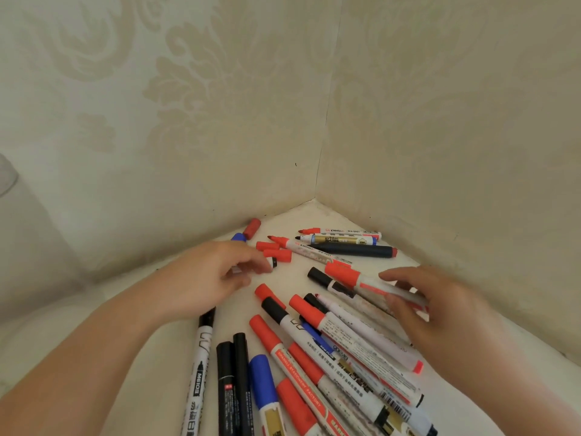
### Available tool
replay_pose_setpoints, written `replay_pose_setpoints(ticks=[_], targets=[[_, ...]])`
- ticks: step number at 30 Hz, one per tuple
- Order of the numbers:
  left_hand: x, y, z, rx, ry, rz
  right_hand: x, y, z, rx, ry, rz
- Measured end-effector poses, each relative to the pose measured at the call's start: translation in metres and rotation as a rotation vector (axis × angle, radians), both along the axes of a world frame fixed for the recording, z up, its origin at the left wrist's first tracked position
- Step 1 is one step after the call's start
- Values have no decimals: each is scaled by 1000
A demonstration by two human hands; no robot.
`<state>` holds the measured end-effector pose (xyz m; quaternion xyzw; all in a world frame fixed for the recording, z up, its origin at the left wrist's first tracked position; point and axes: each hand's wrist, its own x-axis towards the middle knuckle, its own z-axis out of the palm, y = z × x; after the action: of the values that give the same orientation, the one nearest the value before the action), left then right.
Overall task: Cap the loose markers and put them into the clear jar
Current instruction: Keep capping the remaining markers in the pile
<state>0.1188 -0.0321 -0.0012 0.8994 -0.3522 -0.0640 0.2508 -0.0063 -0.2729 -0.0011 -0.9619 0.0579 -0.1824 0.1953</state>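
Many markers lie on a white tabletop [283, 212] in a wall corner. At the back lie three uncapped markers: two red-tipped [309, 248] [342, 231] and one black-tipped [339, 239]. Loose red caps [273, 250], a dark red cap [252, 228] and a blue cap [239, 237] sit left of them. My left hand [217, 275] hovers there with loosely curled fingers, its index tip touching a small black-and-white cap [273, 262]. My right hand [440, 313] pinches a red-capped white marker [367, 283] between thumb and fingers. A blurred clear object [6, 174], maybe the jar, shows at the far left edge.
A pile of capped red, black and blue markers [314, 357] fills the near tabletop between my arms. A dark marker with a red end [355, 250] lies at the back. Patterned walls close in behind and to the right.
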Motion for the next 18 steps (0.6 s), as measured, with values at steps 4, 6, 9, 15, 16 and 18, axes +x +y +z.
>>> replay_pose_setpoints(ticks=[4,6,9,15,16,18], targets=[[0,-3,-9,113,13,-115,1,2,-2,-20,39,22],[1,-5,-13,96,-21,-123,2,4,-4,-37,73,37],[2,-9,-19,25,-108,-101,3,10,-10,-70,113,79],[3,-11,-30,-95,-209,53,-2,16,-1,15,70,96],[3,-11,-30,-131,-215,61,-3,16,6,21,51,90],[2,-12,-28,-216,-204,92,-1,17,21,10,15,82]])
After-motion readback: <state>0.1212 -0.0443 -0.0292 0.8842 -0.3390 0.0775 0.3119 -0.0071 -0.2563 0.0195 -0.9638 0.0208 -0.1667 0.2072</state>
